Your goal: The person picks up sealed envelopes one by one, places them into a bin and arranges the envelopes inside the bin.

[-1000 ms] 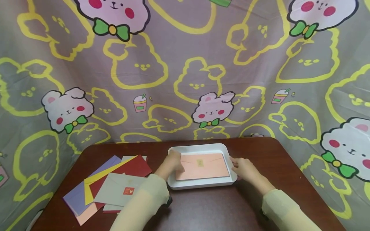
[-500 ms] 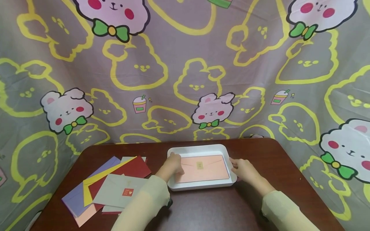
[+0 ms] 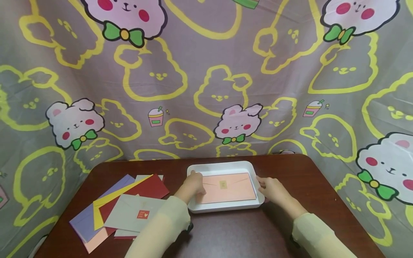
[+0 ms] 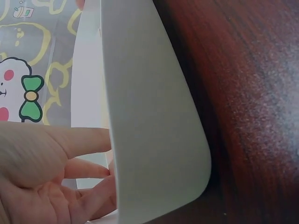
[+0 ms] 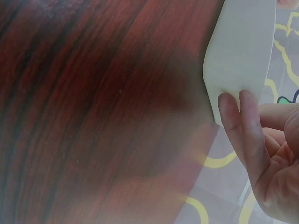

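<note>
A white tray (image 3: 226,206) lies on the table with a pink envelope (image 3: 233,191) flat inside, its gold seal facing up. My left hand (image 3: 193,184) reaches over the tray's left end and pinches the envelope's left edge. In the left wrist view, that hand's fingertips are partly hidden behind the tray wall. My right hand (image 3: 272,188) grips the tray's right end. In the right wrist view, two fingers (image 5: 250,109) lie against the tray's outer wall (image 5: 238,51), and the thumb reaches over the rim.
Loosely fanned to the left are several envelopes: purple (image 3: 87,222), yellow (image 3: 98,215), dark red (image 3: 146,188) and grey (image 3: 126,215), the last with a red sticker. The dark wooden table (image 3: 232,233) ends at a patterned cloth (image 3: 180,107) behind.
The pink envelope has settled slightly lower and nearer the tray's front edge. Both hands have stayed at the tray's ends with almost no movement.
</note>
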`<state>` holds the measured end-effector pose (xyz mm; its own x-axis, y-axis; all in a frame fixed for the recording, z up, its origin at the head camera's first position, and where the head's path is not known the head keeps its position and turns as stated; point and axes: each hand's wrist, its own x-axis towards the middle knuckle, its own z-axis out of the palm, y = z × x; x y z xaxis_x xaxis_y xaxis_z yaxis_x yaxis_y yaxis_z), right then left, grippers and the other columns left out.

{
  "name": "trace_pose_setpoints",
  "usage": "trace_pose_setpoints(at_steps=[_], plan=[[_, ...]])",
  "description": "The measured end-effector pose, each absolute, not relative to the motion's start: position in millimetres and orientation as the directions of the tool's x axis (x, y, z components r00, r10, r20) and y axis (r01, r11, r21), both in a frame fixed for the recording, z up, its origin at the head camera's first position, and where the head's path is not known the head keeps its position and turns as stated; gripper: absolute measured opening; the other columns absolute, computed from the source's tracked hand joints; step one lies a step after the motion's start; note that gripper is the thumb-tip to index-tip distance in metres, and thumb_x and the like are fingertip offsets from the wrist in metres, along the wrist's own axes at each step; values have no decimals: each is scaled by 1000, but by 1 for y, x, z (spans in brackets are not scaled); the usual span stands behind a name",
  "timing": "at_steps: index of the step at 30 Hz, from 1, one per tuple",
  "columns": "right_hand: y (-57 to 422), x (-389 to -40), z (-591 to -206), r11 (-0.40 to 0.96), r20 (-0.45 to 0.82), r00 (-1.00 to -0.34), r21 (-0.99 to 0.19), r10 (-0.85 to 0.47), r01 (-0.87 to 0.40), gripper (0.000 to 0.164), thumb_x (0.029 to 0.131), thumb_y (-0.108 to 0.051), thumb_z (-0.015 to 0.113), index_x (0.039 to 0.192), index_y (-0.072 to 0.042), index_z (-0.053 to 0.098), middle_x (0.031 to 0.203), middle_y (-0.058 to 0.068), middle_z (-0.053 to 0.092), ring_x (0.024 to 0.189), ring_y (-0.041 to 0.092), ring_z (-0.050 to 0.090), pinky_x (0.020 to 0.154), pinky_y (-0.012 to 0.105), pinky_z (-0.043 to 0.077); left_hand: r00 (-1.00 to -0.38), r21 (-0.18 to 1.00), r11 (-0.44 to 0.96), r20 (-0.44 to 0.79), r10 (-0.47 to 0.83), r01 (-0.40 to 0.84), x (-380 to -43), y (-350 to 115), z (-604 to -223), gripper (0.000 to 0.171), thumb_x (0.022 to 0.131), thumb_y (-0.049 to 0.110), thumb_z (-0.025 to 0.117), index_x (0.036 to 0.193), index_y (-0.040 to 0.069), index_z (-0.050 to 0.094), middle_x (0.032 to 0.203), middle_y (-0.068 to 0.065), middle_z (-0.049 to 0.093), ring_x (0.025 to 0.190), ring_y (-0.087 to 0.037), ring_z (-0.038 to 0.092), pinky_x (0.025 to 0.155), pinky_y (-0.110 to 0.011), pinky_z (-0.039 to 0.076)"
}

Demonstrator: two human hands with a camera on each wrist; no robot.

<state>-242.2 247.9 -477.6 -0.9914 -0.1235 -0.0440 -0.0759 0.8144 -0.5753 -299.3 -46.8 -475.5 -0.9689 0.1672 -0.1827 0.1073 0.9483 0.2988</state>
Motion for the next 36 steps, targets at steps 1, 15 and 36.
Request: trace_pose_setpoints(at_steps=[1, 15, 36], plan=[[248, -242, -477, 815, -43, -991, -574, -125, -78, 49, 95, 1, 67, 141, 10, 53, 122, 35, 64, 50, 15, 57, 48, 30, 52, -969, 299, 948, -181, 169, 110, -299, -47, -476, 48, 72, 16, 94, 106, -7, 69, 118, -26, 56, 90, -32, 62, 85, -45, 57], [248, -243, -478, 816, -57, -990, -573, -129, -74, 50, 95, 2, 68, 141, 12, 52, 124, 35, 63, 67, 18, 66, 50, 30, 54, -987, 467, 875, -30, 160, 128, -296, -61, -448, 44, 90, 20, 78, 128, 0, 68, 130, -22, 59, 115, -43, 61, 93, -55, 53], [248, -241, -478, 801, -42, -989, -592, -139, -88, 50, 95, 3, 67, 141, 12, 52, 121, 36, 64, 56, 16, 63, 48, 30, 54, -933, 695, 622, 259, 249, 360, -283, -113, -411, 28, 97, 10, 71, 125, 7, 72, 112, -6, 74, 99, -24, 68, 84, -41, 57]])
